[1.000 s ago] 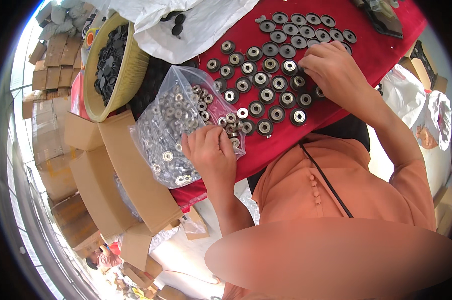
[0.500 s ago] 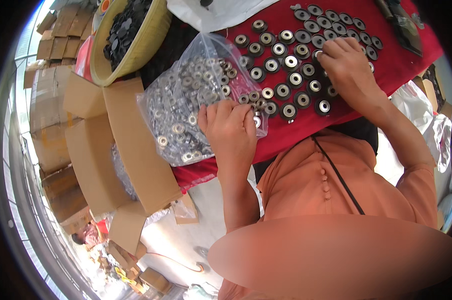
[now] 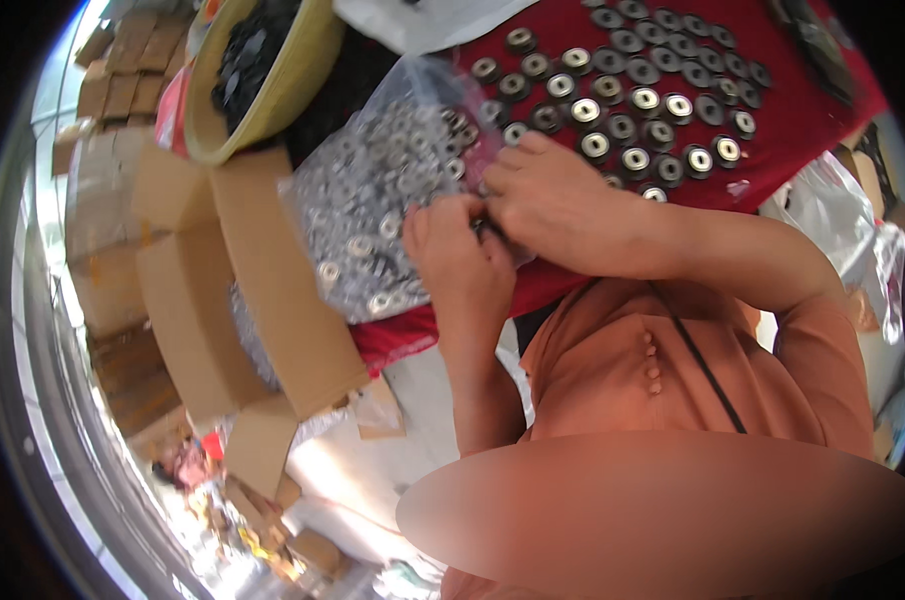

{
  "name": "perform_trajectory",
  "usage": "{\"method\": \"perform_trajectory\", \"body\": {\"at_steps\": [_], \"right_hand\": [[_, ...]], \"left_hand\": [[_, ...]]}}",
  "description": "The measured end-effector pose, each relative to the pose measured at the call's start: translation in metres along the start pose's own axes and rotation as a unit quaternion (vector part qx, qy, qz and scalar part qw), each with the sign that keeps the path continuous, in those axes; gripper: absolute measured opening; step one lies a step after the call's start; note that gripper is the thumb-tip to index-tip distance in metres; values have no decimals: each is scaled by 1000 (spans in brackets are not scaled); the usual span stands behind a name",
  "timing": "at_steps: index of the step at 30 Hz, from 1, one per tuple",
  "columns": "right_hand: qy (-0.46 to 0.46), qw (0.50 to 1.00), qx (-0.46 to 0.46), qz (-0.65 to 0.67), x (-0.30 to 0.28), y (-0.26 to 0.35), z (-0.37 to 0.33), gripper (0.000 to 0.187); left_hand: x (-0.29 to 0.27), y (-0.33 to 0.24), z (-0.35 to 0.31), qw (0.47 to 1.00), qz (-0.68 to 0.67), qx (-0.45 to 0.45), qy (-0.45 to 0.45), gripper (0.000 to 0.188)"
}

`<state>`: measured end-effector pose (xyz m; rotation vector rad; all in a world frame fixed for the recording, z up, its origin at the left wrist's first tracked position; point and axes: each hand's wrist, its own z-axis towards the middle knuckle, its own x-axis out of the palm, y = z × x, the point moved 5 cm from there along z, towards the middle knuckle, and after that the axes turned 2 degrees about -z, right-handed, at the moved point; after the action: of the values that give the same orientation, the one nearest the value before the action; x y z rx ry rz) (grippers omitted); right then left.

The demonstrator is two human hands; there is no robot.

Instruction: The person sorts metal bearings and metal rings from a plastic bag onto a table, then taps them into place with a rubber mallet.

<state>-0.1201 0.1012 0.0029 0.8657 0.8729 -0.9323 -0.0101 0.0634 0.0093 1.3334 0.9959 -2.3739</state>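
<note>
A clear plastic bag (image 3: 358,180) full of small metal ring bearings lies on the red-covered table. My left hand (image 3: 458,250) is at the bag's near right side, its fingers curled over the bag's mouth. Right beside it, my right hand (image 3: 548,200) reaches across with bent fingers close to the left fingertips. Whatever the fingers of either hand hold is hidden. To the right, several black round caps with bearings (image 3: 636,160) in their centres stand in loose rows. Farther back lie flat black caps (image 3: 643,70) without bearings.
An open cardboard box (image 3: 273,290) stands left of the table, with a plastic bag inside. Behind it, a yellow basket (image 3: 318,70) holds black pieces. White sheeting (image 3: 423,20) lies at the back, a dark tool (image 3: 818,50) at far right. Stacked cartons (image 3: 113,200) line the left.
My right hand has moved left from the black caps to the bag's mouth, next to my left hand. My left hand has stayed nearly in place. The picture has shifted slightly.
</note>
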Motion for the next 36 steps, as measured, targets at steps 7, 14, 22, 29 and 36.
{"method": "perform_trajectory", "body": {"at_steps": [7, 14, 22, 29, 36], "right_hand": [[-8, 997, -42, -67, 7, 7, 8, 12], [-14, 1000, -6, -19, 15, -17, 15, 14], [-33, 984, 46, 168, -28, -44, 12, 10], [-177, 904, 329, 206, -122, -148, -139, 15], [-228, 817, 453, 273, -106, -177, -197, 14]], "left_hand": [[-4, 0, 9, 994, 87, 52, 41, 43], [-2, -3, 18, 988, 111, -6, 102, 63], [5, 2, 27, 983, 161, -3, 85, 31], [-2, -4, 27, 980, 119, 35, 153, 22], [4, -12, 32, 978, 122, 51, 158, 19]]}}
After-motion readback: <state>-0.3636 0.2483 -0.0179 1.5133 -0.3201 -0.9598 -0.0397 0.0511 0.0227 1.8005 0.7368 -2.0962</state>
